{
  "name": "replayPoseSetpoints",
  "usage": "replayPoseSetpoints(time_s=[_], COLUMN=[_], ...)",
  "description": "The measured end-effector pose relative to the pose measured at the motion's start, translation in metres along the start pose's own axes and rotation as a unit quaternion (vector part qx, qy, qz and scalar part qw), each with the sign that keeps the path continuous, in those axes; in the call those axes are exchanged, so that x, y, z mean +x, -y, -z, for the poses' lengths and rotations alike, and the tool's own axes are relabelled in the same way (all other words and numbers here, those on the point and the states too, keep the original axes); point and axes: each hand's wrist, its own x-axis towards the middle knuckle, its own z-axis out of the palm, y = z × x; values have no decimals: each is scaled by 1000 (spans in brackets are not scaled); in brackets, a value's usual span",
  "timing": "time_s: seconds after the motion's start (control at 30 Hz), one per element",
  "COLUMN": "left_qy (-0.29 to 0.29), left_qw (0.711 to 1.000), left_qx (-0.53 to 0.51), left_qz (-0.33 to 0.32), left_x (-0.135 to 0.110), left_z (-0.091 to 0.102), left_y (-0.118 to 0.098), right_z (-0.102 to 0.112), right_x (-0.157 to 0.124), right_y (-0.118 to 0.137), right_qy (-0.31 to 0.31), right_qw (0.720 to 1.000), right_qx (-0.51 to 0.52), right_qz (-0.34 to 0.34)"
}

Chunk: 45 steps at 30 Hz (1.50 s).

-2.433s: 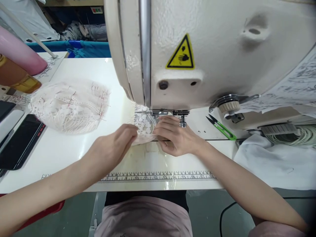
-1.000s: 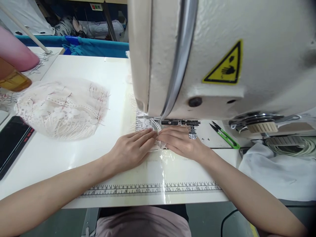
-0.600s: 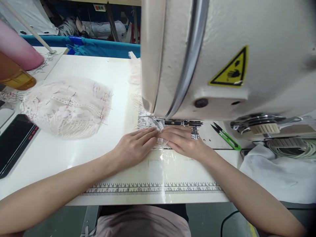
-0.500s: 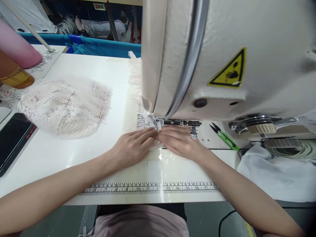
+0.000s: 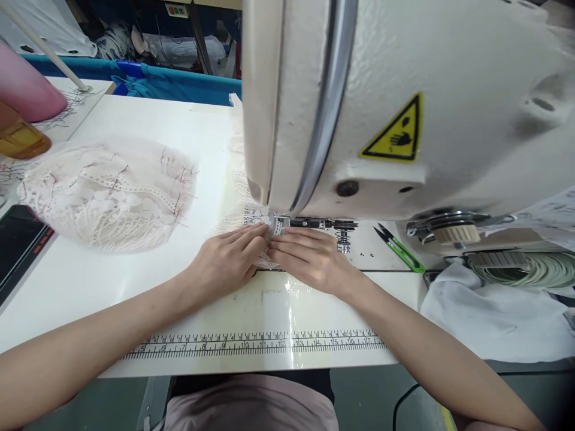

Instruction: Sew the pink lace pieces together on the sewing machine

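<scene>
Lace (image 5: 255,214): white, fringed, partly covered.
Grip: left hand (image 5: 228,256), right hand (image 5: 309,257) flattish on lace; pinch unclear.

Lace (image 5: 256,214): sheer openwork cloth, matt. Machine (image 5: 390,66): cream paint, glossy, pebbled. Screw (image 5: 344,246): bright, polished metal. Table (image 5: 206,137): smooth, glossy white. Snips (image 5: 406,254): dark metal blades, glossy green handle. White cloth (image 5: 485,317): matt, lightly creased.

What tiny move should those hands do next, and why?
Maybe gently slide the lace a tiny bit forward under the sewing machine, because the left hand and right hand rest on it, close together, beside the metal parts.
</scene>
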Motion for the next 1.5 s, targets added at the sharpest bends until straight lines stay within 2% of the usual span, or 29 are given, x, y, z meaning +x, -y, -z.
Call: replayPoseSetpoints(time_s=[0.17,0.5,0.97,1.13,1.3,1.5], left_qy=[10,23,29,34,39,52], left_qw=[1000,999,999,998,999,999], left_qx=[8,42,21,41,12,15], left_qz=[2,-6,-11,-24,-7,3], left_x=[0,-3,-4,-3,-2,0], left_z=[0,-4,-7,-7,-8,-9], left_y=[0,0,1,1,1,2], right_z=[1,-1,3,9,4,5], right_x=[-2,-5,-4,-2,-2,3], right_y=[1,-6,-16,-15,-15,-14], right_qy=[26,20,19,13,-15,-28], right_qw=[998,998,997,993,985,985], right_qx=[13,15,32,44,55,17], right_qz=[-46,-52,-65,-105,-166,-172])
